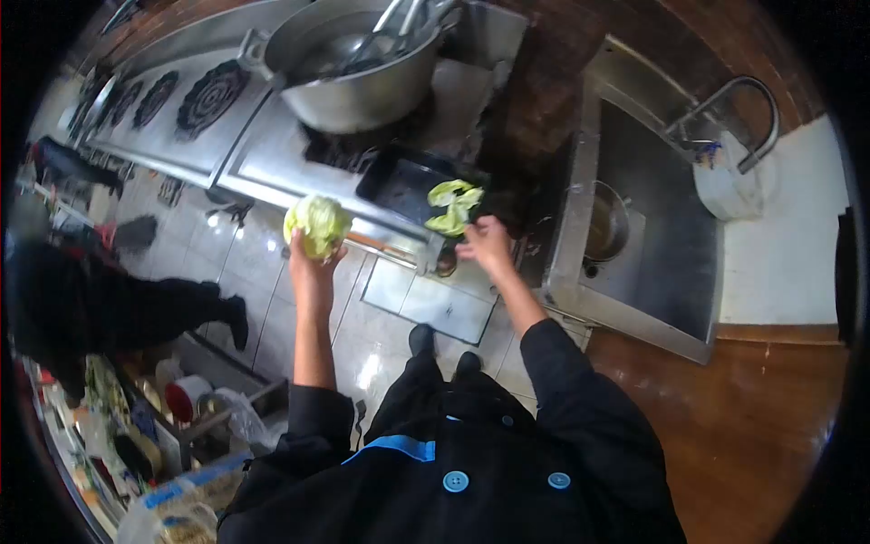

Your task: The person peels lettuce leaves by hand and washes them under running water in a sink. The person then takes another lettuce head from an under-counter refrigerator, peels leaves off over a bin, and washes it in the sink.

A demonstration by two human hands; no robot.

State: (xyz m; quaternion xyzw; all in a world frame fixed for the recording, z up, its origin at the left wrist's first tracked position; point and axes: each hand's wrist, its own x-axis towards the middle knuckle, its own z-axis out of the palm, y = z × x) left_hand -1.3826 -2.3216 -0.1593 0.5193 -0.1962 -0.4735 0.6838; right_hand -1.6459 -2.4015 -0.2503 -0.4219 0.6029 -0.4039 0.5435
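My left hand is closed around a pale green head of lettuce, held up in front of the stove edge. My right hand is at the right front corner of a black rectangular tray. Its fingertips are at the lower edge of loose lettuce leaves, seemingly pinching one; the exact contact is hard to make out. The leaves overlap the tray's right end in this view.
A large metal pot with utensils in it stands on the stove behind the tray. To the right is a metal sink with a curved faucet. Another person stands at left, beside a cluttered counter.
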